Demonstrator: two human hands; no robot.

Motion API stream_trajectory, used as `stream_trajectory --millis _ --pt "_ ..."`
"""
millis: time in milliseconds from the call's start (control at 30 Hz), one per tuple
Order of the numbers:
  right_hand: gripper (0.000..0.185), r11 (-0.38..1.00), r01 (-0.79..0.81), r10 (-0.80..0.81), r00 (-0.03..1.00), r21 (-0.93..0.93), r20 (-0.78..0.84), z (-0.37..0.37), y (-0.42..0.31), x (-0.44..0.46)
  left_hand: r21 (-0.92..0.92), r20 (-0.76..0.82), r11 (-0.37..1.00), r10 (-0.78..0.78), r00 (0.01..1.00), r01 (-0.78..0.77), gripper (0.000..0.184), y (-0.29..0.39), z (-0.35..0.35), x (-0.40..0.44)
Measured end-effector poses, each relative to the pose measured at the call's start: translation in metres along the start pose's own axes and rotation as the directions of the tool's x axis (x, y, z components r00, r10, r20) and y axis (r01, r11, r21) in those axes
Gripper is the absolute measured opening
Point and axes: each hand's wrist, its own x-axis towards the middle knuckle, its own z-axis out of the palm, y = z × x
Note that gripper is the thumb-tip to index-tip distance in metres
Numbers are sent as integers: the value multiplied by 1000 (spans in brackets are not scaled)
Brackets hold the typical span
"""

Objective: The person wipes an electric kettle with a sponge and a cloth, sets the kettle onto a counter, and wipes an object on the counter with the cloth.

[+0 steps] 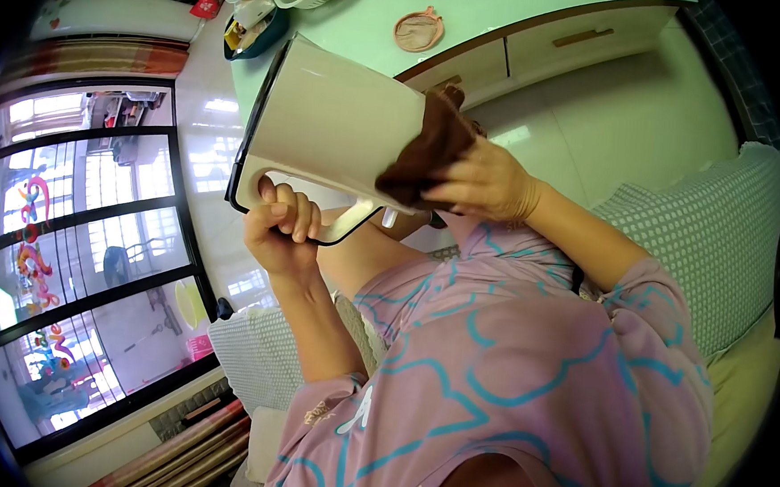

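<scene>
Bench (359, 18) spans the background behind a white jug (345, 107), held up in the air and tilted, presumably to bring one end within reach. Brown cloth (427, 152) covers that end, gathered under the right hand's (492, 180) bent fingers, while the left hand (286, 224) closes round the handle (351, 219), seemingly for steadiness.

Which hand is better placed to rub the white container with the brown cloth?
Probably the right hand: it holds the brown cloth against the white container, while the left hand grips the handle.
</scene>
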Motion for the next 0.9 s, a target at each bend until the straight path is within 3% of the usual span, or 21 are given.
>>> stream_trajectory --millis 33,100,133,167,233,300,367,433,467,533,567,633,700,733,900 --pt "35 1000 1 -1 1000 2 -1 -2 5 5 1 -1 1000 1 1000 -1 13 2 -5 2" --pt "46 876 -270 356 921 399 -160 0 16 24 -65 46 997 -30 999 33 13 7 -14 4" --pt "55 635 -511 615 788 580 21 -2 17 37 -84 61 996 -39 997 44 13 8 -16 6" --pt "61 436 -573 679 715 694 163 15 45 39 -82 59 996 -39 997 44 13 10 -15 6" --pt "63 104 -736 742 506 669 441 -17 39 82 -44 114 996 -77 990 83 14 14 -14 6" --pt "63 165 -711 728 555 683 402 -17 45 98 -39 135 994 -94 986 100 14 13 -11 7" --pt "64 215 -690 710 596 692 374 -11 45 111 -13 53 999 -40 998 41 13 11 -5 3" --pt "63 619 -429 591 806 658 -30 -2 42 125 -24 2 999 -37 999 37 13 9 5 4" --pt "63 614 -426 582 813 665 -16 -2 37 129 -31 -44 999 -38 998 37 12 9 8 4" --pt "55 889 -372 429 882 267 -198 -5 21 135 -13 -54 999 -37 998 37 8 9 13 7" --pt "51 946 -300 321 916 120 -241 -2 17 132 -10 -59 999 -33 998 33 6 9 15 9" --pt "50 973 -197 183 976 -118 -121 -9 -5 122 29 -85 999 -39 996 41 10 8 20 12" --pt "41 958 -200 186 979 -204 -87 -10 -25 118 110 -115 993 -23 993 36 19 8 31 11" --pt "41 947 -217 193 974 -235 -119 -10 -26 124 155 -123 988 -4 992 24 28 7 40 10" --pt "39 915 -265 185 946 -304 -268 1 -27 167 172 -112 983 85 990 -65 40 -4 59 12"
